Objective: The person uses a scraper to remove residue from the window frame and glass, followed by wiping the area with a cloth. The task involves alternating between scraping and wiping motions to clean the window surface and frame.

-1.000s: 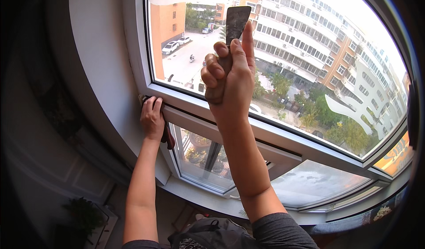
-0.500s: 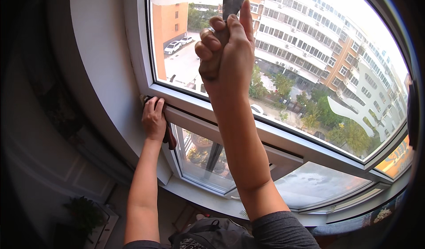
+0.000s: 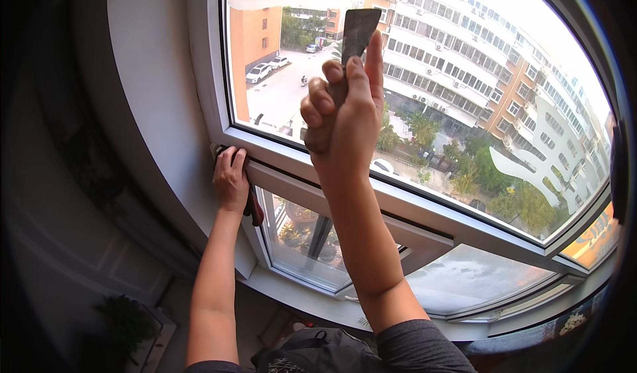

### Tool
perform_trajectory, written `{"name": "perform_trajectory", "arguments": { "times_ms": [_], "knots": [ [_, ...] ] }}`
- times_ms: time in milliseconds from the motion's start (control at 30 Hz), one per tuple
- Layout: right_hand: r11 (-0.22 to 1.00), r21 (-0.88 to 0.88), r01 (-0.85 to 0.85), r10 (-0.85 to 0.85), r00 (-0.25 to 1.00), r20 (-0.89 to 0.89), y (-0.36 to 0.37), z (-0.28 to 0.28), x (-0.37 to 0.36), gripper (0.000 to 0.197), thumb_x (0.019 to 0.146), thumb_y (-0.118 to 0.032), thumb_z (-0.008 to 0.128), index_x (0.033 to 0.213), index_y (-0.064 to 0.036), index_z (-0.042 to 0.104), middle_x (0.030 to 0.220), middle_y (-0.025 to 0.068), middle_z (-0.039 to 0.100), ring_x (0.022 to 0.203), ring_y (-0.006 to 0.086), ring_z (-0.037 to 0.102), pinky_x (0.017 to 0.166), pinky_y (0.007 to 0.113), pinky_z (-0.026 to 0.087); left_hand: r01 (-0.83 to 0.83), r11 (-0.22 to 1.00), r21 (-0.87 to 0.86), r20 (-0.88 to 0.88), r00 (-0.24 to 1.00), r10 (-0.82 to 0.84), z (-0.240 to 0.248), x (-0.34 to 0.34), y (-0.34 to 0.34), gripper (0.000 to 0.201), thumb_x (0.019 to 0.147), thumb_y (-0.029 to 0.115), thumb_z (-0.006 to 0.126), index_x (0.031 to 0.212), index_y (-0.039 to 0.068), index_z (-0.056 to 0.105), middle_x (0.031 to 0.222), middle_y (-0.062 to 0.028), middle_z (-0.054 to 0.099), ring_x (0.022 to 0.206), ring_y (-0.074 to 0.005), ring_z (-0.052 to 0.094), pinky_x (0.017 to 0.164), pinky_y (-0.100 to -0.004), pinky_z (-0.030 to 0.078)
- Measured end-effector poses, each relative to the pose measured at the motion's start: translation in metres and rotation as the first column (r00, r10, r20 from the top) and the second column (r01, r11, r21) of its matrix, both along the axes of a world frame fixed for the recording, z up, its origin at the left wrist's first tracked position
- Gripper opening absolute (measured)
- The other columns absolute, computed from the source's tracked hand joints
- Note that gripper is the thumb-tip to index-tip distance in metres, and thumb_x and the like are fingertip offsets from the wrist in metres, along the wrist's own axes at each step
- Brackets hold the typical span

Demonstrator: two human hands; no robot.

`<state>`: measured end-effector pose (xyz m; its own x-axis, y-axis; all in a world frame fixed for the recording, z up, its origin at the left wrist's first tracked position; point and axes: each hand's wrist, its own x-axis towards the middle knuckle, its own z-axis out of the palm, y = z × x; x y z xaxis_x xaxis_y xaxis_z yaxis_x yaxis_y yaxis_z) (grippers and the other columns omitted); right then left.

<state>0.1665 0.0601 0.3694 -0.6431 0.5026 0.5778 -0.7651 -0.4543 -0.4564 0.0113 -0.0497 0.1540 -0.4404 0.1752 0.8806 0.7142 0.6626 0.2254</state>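
Observation:
My right hand is raised against the large upper window pane and grips a flat metal scraper, its blade pointing up on the glass. My left hand rests on the white window frame at the pane's lower left corner, fingers curled over the ledge. A dark red handle shows just below that hand; whether the hand holds it I cannot tell.
Below the upper pane a smaller lower sash is tilted open. A white wall reveal runs up the left side. A dark bag sits at my front, and a potted plant stands lower left.
My right hand has slid the scraper upward along the glass. The left hand has stayed on the frame corner.

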Motion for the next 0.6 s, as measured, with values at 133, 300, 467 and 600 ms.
{"name": "perform_trajectory", "arguments": {
  "times_ms": [133, 300, 467, 600],
  "knots": [
    [0.998, -0.050, -0.024, 0.025, 1.000, 0.005, -0.008, 0.013, -0.001, 0.052, 0.102, -0.015, 0.034, 0.150, -0.0306, 0.021, 0.082, 0.0005, 0.044, 0.052, 0.0068, 0.040, 0.042, 0.022, 0.035, 0.009, 1.000, -0.008, -0.001, 1.000, -0.009, 0.002, 0.001, 0.000, 0.035, 0.076, -0.004, 0.055, 0.109, 0.008, 0.058, 0.113, -0.0096, 0.056, 0.105, -0.0318, 0.054, 0.090, -0.0419, 0.047],
    [0.999, -0.037, -0.030, 0.030, 1.000, 0.003, -0.005, 0.012, 0.000, 0.053, 0.102, -0.015, 0.035, 0.151, -0.0285, 0.019, 0.081, 0.0005, 0.045, 0.052, 0.0068, 0.040, 0.041, 0.021, 0.035, 0.005, 1.000, 0.001, -0.010, 1.000, -0.005, 0.001, 0.001, 0.000, 0.034, 0.078, -0.003, 0.054, 0.109, 0.008, 0.058, 0.112, -0.0095, 0.056, 0.105, -0.0315, 0.055, 0.090, -0.0412, 0.048],
    [0.998, -0.048, -0.035, 0.035, 0.999, 0.005, -0.002, 0.009, 0.001, 0.054, 0.102, -0.015, 0.036, 0.151, -0.0286, 0.018, 0.082, 0.0004, 0.046, 0.050, 0.0062, 0.040, 0.039, 0.022, 0.035, 0.003, 1.000, -0.011, -0.009, 1.000, -0.003, 0.001, -0.001, -0.002, 0.033, 0.078, -0.003, 0.054, 0.109, 0.008, 0.058, 0.112, -0.0094, 0.056, 0.105, -0.0313, 0.055, 0.090, -0.0412, 0.048],
    [1.000, -0.015, -0.019, 0.019, 1.000, -0.013, 0.002, 0.009, -0.002, 0.054, 0.101, -0.014, 0.036, 0.150, -0.0306, 0.021, 0.082, 0.0003, 0.046, 0.051, 0.0062, 0.041, 0.039, 0.021, 0.036, -0.001, 1.000, 0.000, -0.013, 1.000, 0.001, 0.000, 0.000, 0.000, 0.033, 0.078, -0.003, 0.054, 0.109, 0.009, 0.058, 0.112, -0.0092, 0.056, 0.105, -0.0313, 0.055, 0.090, -0.0412, 0.048]
  ]
}}
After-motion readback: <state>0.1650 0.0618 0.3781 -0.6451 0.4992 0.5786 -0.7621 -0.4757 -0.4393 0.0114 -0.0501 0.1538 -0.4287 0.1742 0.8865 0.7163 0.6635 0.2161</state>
